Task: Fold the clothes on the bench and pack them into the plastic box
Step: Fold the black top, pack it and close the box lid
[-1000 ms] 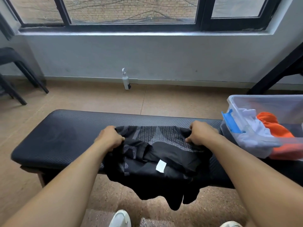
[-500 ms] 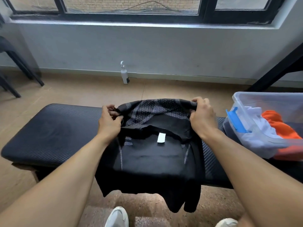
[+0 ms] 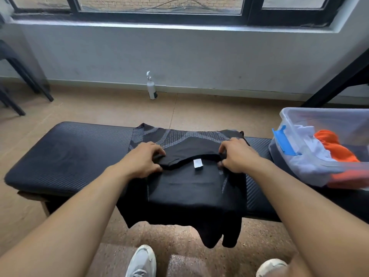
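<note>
A black shirt [image 3: 187, 188] with grey dotted panels lies spread across the black padded bench [image 3: 65, 156], its lower part hanging over the near edge. A small white label shows near the collar. My left hand [image 3: 143, 158] pinches the collar edge on the left. My right hand [image 3: 237, 154] pinches the same edge on the right. The clear plastic box [image 3: 311, 124] with a blue latch stands on the bench's right end and holds white and orange clothes.
A white pump bottle [image 3: 151, 87] stands on the floor by the wall beyond the bench. Black chair legs [image 3: 24, 80] are at the far left, a dark slanted frame [image 3: 339, 80] at the far right. My two white shoes show below the bench.
The shirt went from bunched at the near edge to laid flat over the bench. Both hands lifted its top edge away, set it down, and now pinch the collar fold.
</note>
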A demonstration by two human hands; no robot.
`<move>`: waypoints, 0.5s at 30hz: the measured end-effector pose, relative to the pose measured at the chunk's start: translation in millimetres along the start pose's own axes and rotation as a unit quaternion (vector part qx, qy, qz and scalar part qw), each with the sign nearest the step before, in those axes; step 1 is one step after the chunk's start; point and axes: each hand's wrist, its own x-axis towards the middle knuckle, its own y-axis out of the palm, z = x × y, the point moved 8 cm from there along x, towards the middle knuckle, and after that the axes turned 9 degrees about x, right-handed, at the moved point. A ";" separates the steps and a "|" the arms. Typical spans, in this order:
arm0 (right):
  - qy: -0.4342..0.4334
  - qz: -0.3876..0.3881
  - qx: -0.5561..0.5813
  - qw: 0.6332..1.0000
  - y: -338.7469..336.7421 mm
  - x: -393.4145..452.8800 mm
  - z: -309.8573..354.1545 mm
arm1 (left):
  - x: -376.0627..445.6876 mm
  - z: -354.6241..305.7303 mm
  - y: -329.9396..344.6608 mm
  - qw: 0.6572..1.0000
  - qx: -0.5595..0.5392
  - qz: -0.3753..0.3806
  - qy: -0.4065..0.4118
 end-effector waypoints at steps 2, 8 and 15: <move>0.011 -0.052 0.026 0.998 -8.7 -1.0 -0.1 | -4.7 8.2 -13.8 0.996 -0.032 -0.076 -0.042; -0.074 -0.338 0.176 0.921 -74.3 -38.3 22.4 | -31.7 4.6 -82.5 0.925 -0.190 -0.314 -0.099; -0.208 -0.249 0.158 0.933 -83.8 -70.2 50.4 | -86.3 -10.5 -124.8 0.911 -0.167 -0.365 -0.093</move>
